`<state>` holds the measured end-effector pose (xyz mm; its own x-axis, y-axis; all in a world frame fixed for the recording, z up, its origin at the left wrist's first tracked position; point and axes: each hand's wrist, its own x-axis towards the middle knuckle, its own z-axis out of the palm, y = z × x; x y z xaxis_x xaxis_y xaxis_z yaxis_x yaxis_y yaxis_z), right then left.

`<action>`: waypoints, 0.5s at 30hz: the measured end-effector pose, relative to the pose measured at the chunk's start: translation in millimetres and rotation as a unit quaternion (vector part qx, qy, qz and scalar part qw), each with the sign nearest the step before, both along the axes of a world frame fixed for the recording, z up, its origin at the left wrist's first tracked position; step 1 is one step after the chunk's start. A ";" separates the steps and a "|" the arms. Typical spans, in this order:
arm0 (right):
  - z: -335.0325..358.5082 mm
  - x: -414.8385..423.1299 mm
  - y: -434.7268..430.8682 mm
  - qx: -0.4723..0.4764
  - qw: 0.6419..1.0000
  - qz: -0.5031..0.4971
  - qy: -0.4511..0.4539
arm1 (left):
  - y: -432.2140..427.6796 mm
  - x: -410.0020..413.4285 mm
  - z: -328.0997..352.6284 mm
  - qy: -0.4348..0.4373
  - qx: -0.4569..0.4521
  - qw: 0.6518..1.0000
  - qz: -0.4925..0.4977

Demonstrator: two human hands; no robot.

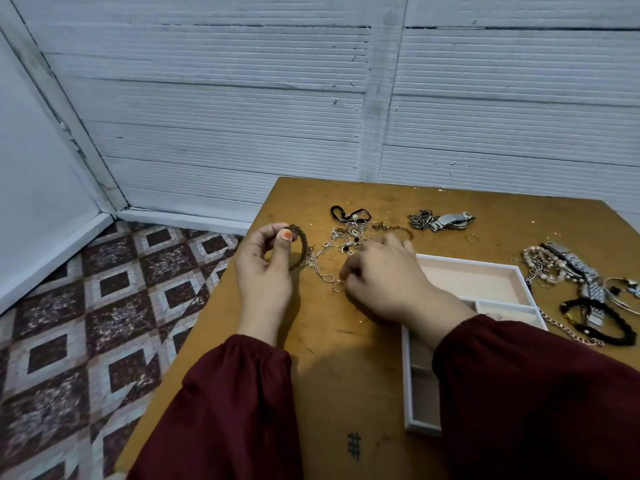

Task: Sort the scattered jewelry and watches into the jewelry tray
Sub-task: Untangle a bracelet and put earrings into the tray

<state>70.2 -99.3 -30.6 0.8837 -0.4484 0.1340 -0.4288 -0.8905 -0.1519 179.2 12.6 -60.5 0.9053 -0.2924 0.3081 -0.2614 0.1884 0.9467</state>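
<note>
My left hand (265,271) pinches a dark beaded bracelet (302,249) between thumb and fingers, lifted near the table's left edge. My right hand (384,278) lies curled over a tangle of thin silver chains and rings (346,237), its fingertips on a chain beside a small ring (337,286); whether it grips the chain is hidden. The white jewelry tray (485,268) with pinkish compartments sits to the right, partly covered by my right sleeve. A silver watch (450,221) lies at the back.
A heap of watches, pearl bracelets, bangles and black bands (581,292) lies right of the tray. A black cord (349,213) and a loose ring (471,239) sit near the back. The wooden table (346,358) ends at the left over a patterned floor (104,306).
</note>
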 end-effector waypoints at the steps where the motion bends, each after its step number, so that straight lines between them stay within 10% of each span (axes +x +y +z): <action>1: 0.6 0.2 2.4 -0.002 1.000 0.003 0.006 | 0.3 -1.2 -0.2 -0.002 -0.001 1.000 -0.001; 15: -1.7 10.2 12.0 -0.007 0.998 -0.038 0.040 | 0.4 -5.7 0.9 -0.021 0.014 1.000 -0.006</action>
